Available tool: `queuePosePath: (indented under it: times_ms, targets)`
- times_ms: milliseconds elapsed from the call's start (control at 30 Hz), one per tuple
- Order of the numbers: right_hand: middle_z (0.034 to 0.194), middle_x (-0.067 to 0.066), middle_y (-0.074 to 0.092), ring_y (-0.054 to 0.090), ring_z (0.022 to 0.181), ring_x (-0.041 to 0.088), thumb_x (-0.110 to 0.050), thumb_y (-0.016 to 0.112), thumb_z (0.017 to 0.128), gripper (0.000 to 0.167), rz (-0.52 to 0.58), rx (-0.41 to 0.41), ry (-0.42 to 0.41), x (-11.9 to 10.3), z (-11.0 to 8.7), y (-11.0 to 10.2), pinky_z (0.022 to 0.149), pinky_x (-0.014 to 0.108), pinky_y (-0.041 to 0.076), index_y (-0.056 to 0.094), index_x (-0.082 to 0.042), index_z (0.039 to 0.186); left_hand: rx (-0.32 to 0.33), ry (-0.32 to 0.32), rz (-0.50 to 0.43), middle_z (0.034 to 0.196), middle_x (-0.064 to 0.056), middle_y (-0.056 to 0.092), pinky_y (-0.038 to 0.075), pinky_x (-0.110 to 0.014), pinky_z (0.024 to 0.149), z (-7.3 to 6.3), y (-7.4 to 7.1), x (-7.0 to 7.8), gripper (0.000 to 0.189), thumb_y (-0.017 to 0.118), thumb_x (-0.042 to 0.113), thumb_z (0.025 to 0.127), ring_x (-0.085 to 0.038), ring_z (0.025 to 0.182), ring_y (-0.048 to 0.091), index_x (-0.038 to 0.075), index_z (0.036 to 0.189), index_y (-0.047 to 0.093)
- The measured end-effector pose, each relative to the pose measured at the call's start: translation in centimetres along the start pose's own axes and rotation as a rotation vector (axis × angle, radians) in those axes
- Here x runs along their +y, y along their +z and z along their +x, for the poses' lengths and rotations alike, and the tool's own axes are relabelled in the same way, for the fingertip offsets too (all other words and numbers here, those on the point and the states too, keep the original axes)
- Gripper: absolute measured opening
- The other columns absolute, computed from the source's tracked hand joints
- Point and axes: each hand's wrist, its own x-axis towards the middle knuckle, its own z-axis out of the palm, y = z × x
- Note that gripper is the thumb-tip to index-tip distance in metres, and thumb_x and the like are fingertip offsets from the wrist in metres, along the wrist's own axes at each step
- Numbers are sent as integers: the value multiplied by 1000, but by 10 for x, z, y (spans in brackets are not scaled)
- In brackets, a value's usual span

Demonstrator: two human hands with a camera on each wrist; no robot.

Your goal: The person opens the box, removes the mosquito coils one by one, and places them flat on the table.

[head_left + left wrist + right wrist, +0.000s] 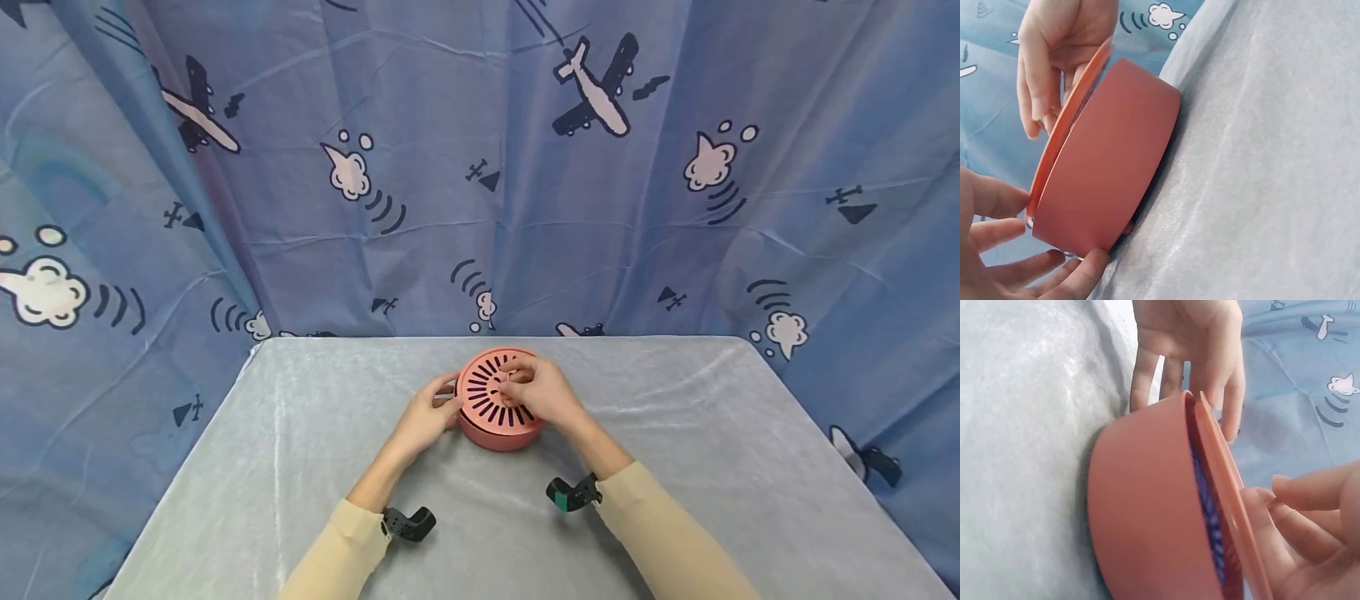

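A round coral-pink box [498,442] with a slotted lid [477,375] sits on the table. My left hand [422,423] holds the box at its left side, fingertips on the wall and at the rim. Over the middle of the lid, my right hand [551,393] pinches with thumb and forefinger. The lid sits slightly tilted, and its near edge stands a little off the box. Through that gap, the right wrist view shows something purple and ridged [1210,515] inside; most of it is hidden.
A pale grey cloth covers the table [337,375]. Behind it and along both sides hangs a blue curtain [435,167] printed with planes and clouds. Each wrist wears a black camera band [408,524].
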Motion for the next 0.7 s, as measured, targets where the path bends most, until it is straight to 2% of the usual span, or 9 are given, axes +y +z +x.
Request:
queuePosePath:
  times_ms: [100, 400, 567, 700]
  targets:
    - [96, 10, 75, 74, 77, 20, -13, 72, 96, 33, -31, -5, 3, -5, -4, -6, 48, 38, 57, 67, -3, 127, -7, -3, 3, 140, -19, 53, 59, -40, 90, 0, -1, -2, 46, 58, 18, 104, -32, 122, 60, 14, 150, 50]
    - [103, 13, 75, 75, 83, 22, -14, 70, 97, 37, -42, -8, -23, -13, -13, -28, 52, 35, 57, 65, -3, 132, -17, 22, -24, 138, -23, 53, 60, -38, 87, 2, 1, -6, 46, 60, 11, 102, -35, 121, 60, 8, 148, 52]
    - [100, 13, 75, 75, 82, 22, -14, 71, 97, 35, -74, 8, -69, -16, -18, -40, 67, 35, 61, 66, -1, 129, -15, 65, 27, 135, -26, 54, 61, -35, 84, 2, 2, -8, 46, 59, 11, 102, -37, 121, 60, 3, 147, 51]
    - [99, 15, 75, 75, 82, 24, -12, 72, 96, 33, -84, 34, -121, -16, -19, -50, 77, 36, 61, 66, 1, 126, -22, 47, 29, 136, -24, 54, 60, -37, 87, 1, 2, -8, 47, 59, 11, 102, -38, 123, 59, 6, 148, 51]
